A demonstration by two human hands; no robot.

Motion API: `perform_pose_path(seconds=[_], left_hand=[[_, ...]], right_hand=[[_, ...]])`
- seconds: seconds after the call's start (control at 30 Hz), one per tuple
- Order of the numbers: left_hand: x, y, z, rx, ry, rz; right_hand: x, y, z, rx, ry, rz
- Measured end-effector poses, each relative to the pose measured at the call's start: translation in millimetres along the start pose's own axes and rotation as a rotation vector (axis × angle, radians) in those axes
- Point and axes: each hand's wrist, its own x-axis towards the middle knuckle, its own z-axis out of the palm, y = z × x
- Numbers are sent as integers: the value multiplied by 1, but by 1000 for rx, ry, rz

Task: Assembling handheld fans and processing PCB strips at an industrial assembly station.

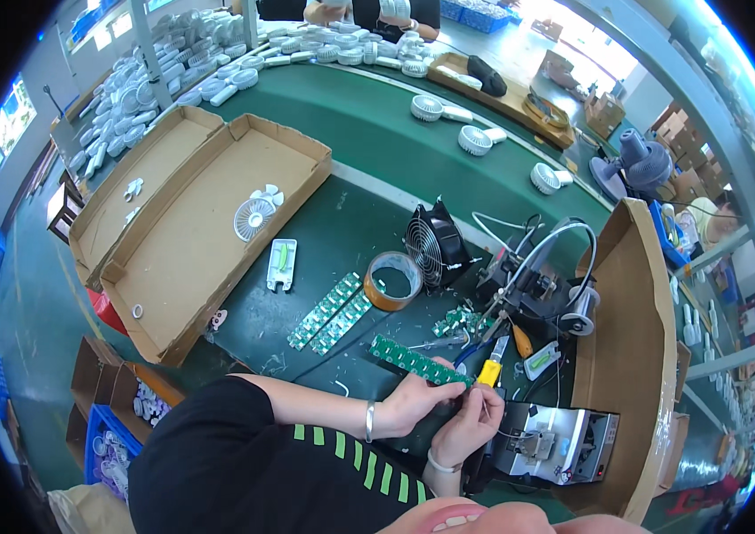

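My left hand point(411, 402), with a metal bangle at its wrist, holds a green strip of small circuit boards point(413, 360) by its near right end. The fingers of my right hand point(469, 429) are pinched together beside that same end. What they grip is too small to make out; a thin pale wire runs near them. Just beyond lies a yellow-handled tool point(490, 370). To the right of my right hand stands a small metal bench machine point(537, 442). Two more circuit board strips point(326, 309) lie on the table beyond my left hand.
A tape roll point(373, 291), a black fan point(435, 245) and a soldering setup point(533, 280) stand beyond my hands. Cardboard trays point(159, 285) lie at left; a cardboard wall point(613, 334) rises at right. Handheld fans point(475, 140) sit on the green conveyor point(342, 107). Another person's hands point(326, 12) are across it.
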Motion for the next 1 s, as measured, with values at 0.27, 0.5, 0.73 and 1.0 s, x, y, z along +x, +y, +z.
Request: perform_pose_path(seconds=[0.27,0.5,0.73,1.0], left_hand=[[12,4,-1,25,-6,-11],[19,8,-9,-21,1,-23],[24,11,-14,35,-4,-5],[20,13,-9,19,-37,11]], right_hand=[[19,-11,-5,-53,40,-16],[26,-15,12,-123,86,2],[29,-6,15,-132,89,20],[22,1,4,-214,-68,-36]])
